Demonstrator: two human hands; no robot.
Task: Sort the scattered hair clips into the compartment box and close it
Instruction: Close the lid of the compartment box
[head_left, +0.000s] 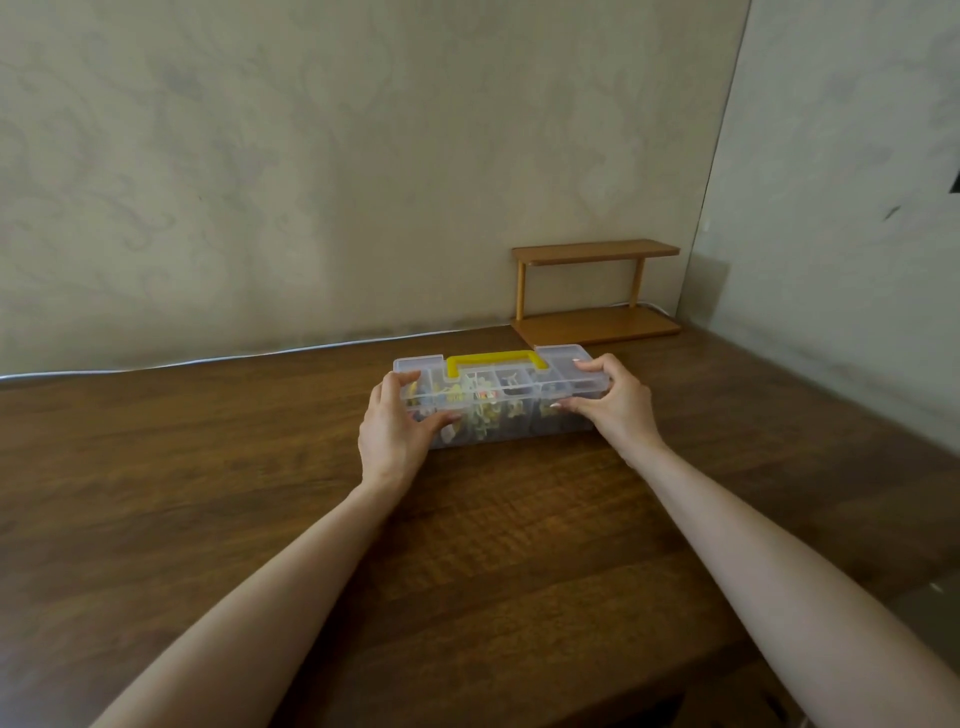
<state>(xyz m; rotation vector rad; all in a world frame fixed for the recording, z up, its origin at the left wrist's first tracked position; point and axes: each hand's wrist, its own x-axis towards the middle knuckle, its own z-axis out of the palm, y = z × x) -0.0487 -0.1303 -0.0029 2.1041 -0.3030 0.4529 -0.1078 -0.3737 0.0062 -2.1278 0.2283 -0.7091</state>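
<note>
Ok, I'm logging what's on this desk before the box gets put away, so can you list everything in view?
compartment box: one, clear plastic, lid down, on the table at centre, held at both ends
handle: one, yellow, on the box's far edge
hair clips: several, mostly yellow and pale, inside the box's compartments; exact count unclear
table: one, dark brown wood, filling the lower view
shelf: one, light wood, two tiers, on the table at the back right by the wall
cable: one, white, along the table's back edge
left hand: one, gripping the box's left end
right hand: one, gripping the box's right end
</note>
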